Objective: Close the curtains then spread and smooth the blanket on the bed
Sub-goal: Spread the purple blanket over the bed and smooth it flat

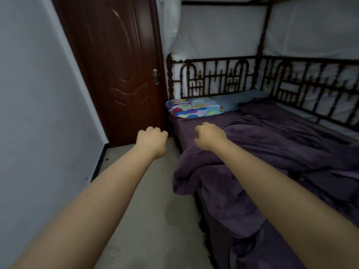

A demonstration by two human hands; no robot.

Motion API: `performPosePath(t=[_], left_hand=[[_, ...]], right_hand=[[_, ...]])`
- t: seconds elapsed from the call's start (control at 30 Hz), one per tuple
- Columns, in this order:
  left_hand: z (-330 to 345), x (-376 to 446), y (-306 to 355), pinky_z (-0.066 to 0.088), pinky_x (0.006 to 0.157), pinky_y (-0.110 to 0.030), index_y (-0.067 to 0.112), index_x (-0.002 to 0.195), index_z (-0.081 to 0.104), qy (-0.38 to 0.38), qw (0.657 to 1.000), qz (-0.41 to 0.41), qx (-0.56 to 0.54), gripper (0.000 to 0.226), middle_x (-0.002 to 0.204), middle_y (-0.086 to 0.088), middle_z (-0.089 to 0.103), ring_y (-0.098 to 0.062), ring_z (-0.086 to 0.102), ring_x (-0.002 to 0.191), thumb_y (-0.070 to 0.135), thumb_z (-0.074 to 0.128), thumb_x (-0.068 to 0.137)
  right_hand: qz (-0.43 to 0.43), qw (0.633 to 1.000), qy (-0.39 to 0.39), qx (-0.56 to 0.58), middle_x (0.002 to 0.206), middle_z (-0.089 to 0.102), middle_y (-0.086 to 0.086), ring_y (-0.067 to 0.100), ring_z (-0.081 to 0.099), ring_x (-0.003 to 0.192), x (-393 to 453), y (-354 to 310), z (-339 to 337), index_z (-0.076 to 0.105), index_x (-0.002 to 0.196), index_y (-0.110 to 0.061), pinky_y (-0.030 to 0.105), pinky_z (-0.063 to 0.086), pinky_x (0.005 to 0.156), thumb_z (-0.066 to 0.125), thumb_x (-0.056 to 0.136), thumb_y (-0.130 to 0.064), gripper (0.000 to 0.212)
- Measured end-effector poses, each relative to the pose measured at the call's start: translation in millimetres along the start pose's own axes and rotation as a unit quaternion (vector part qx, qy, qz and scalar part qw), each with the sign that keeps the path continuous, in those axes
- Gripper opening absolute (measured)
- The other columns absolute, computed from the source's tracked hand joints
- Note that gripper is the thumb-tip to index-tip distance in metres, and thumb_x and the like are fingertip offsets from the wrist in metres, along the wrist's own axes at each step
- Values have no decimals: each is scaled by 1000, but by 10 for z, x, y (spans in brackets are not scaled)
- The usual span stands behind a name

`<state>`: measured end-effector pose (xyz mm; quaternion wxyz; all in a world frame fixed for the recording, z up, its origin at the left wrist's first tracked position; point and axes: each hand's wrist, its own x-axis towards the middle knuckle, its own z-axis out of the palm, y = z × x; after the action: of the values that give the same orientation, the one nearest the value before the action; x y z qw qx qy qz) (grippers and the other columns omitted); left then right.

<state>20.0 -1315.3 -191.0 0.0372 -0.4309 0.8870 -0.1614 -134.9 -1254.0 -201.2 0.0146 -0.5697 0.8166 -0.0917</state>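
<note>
A rumpled purple blanket [272,152] covers most of the bed [217,76], bunched at the near edge and hanging over the side toward the floor. My left hand [152,141] is stretched out over the floor beside the bed, fingers curled in with nothing in them. My right hand [210,135] hovers over the bed's near edge just above the blanket's folded rim, fingers curled loosely and holding nothing. White netting [223,32] hangs on the bed's dark frame behind the headboard. No window curtain is in view.
A colourful pillow [194,107] and a blue-grey pillow [237,100] lie at the head of the bed. A dark brown door [116,65] stands shut left of the bed. A white wall [35,94] bounds the narrow pale floor strip [151,210].
</note>
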Motion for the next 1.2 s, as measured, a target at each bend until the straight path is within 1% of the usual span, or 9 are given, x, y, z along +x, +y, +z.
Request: performPosePath(t=[0.27, 0.4, 0.77, 0.87, 0.93, 1.0, 1.1, 1.13, 1.2], left_hand=[[-88, 1588, 812, 40, 94, -41, 14, 130, 42, 19, 989, 135, 52, 42, 133, -11, 46, -29, 41, 123, 27, 45, 90], [-173, 2347, 1258, 40, 95, -44, 11, 128, 42, 34, 980, 189, 47, 40, 132, -14, 46, -32, 42, 123, 26, 43, 91], [138, 3921, 2800, 39, 98, -41, 13, 131, 42, -4, 946, 323, 6, 44, 136, -13, 45, -31, 41, 125, 30, 44, 91], [301, 4356, 3368, 39, 100, -40, 14, 130, 44, -20, 927, 376, -5, 44, 138, -13, 46, -30, 42, 126, 32, 45, 90], [417, 4629, 3744, 38, 102, -41, 13, 131, 43, -39, 912, 407, -18, 45, 138, -14, 46, -31, 43, 127, 32, 45, 90], [521, 4891, 4119, 38, 103, -41, 13, 131, 43, -67, 897, 435, -36, 45, 138, -14, 46, -31, 43, 127, 32, 45, 91], [743, 5323, 4714, 39, 101, -41, 13, 133, 41, -114, 872, 472, -66, 48, 139, -13, 44, -31, 42, 127, 35, 45, 91], [825, 5422, 4863, 39, 101, -41, 12, 133, 40, -128, 865, 479, -78, 49, 139, -13, 43, -31, 42, 127, 36, 45, 91], [1044, 5632, 5189, 39, 104, -43, 12, 135, 36, -159, 851, 488, -108, 56, 141, -13, 41, -30, 39, 128, 42, 46, 90]], right_hand=[[139, 989, 17, 51, 126, 54, 17, 33, 51, 114, 1082, 1350, -100, 56, 105, -9, 39, 45, 91, 48, 86, -20, 23], [213, 973, 22, 83, 127, 55, 16, 32, 53, 114, 1404, 2140, -90, 57, 114, -7, 37, 46, 91, 46, 86, -19, 32], [390, 911, -18, 134, 124, 59, 18, 30, 55, 114, 1380, 4006, 458, 61, 110, -4, 32, 45, 92, 49, 85, -20, 31], [449, 883, -43, 132, 93, 63, 18, 28, 57, 97, 1313, 4523, 683, 62, 77, -5, 31, 42, 78, 47, 87, -18, 21], [479, 867, -45, 131, 65, 46, 5, 20, 48, 76, 1277, 4826, 808, 38, 52, -17, 26, 33, 64, 46, 87, -15, 36], [508, 850, -59, 127, 58, 35, -3, 16, 38, 62, 1288, 5079, 873, 27, 50, -21, 26, 27, 54, 44, 88, -13, 43], [556, 817, -67, 137, 76, 58, 11, 14, 42, 71, 1438, 5538, 1085, 52, 59, -14, 25, 29, 61, 42, 90, -12, 32], [565, 810, -75, 138, 95, 64, 18, 16, 46, 78, 1497, 5638, 1148, 63, 76, -6, 25, 32, 67, 41, 91, -12, 27], [579, 798, -72, 151, 121, 62, 19, 25, 56, 99, 1666, 5881, 1388, 61, 106, 1, 30, 39, 81, 40, 93, -16, 30]])
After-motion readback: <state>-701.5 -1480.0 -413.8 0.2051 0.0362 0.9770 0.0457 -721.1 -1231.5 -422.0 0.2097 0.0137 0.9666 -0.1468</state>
